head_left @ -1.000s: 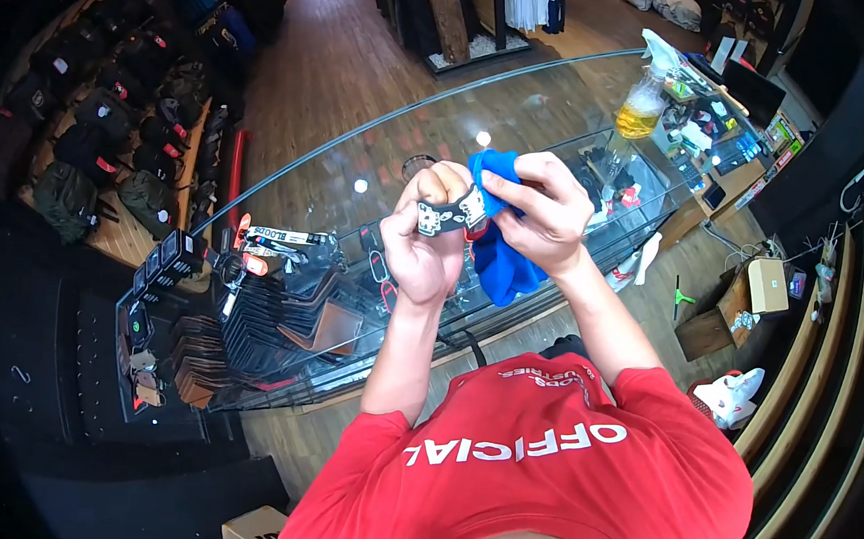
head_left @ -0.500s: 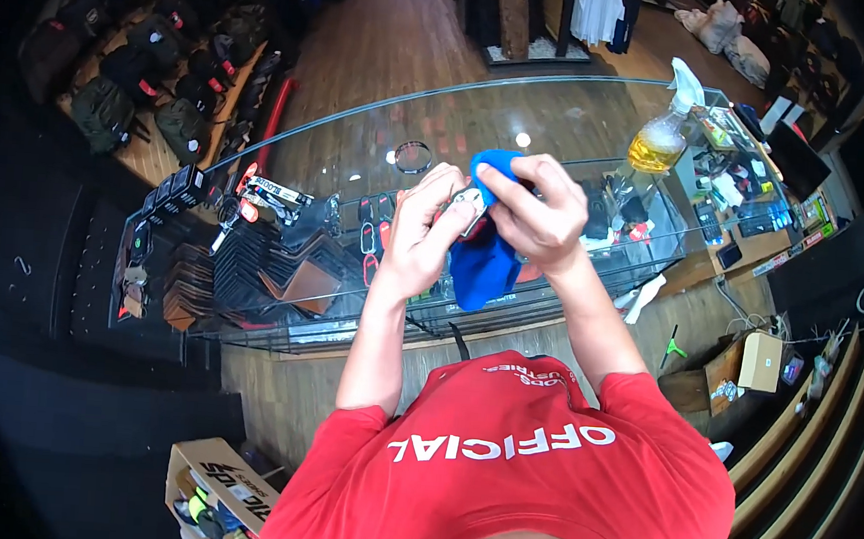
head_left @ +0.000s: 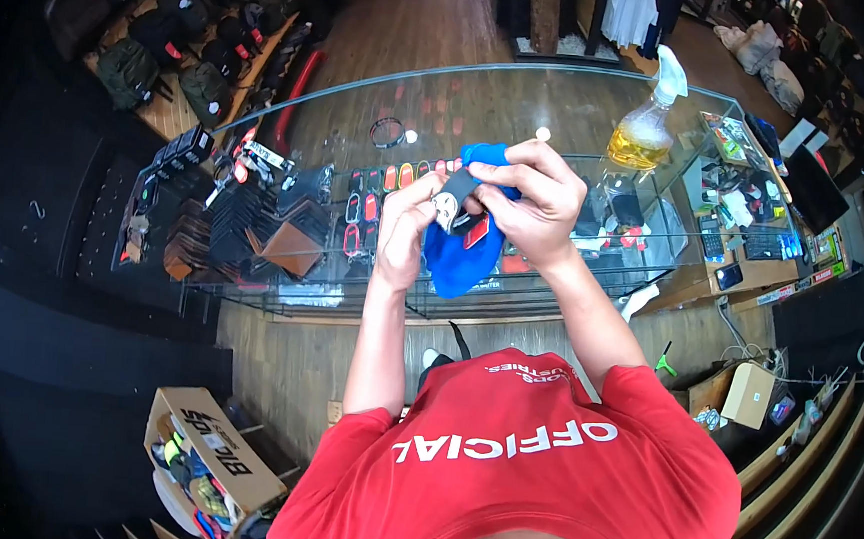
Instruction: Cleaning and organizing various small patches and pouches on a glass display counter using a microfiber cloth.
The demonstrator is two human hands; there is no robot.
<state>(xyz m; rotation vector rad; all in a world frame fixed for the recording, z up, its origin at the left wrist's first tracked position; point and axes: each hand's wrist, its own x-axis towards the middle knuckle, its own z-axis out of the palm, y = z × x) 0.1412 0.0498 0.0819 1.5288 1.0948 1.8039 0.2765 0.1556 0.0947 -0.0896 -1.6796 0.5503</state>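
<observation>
Above the glass counter, my left hand (head_left: 405,230) is closed on a dark band with a silvery metal piece (head_left: 445,206), gripped between thumb and fingers. My right hand (head_left: 537,207) pinches a blue cloth (head_left: 464,267) and touches the other end of the band. The cloth hangs down behind the band, and a small red patch shows in front of it. Whether the band is a watch or a bracelet, I cannot tell. A dark ring-shaped band (head_left: 386,132) lies on the glass beyond my left hand.
A spray bottle of yellow liquid (head_left: 644,134) stands on the glass counter (head_left: 314,96) at right. Wallets (head_left: 293,250) and coloured loops lie inside the counter. At right are a keyboard (head_left: 772,245) and a phone (head_left: 729,277). An open cardboard box (head_left: 209,444) stands at lower left.
The band has turned, and more of its dark strap and silvery piece shows. The blue cloth has shifted left and hangs lower behind it. The head view has shifted slightly.
</observation>
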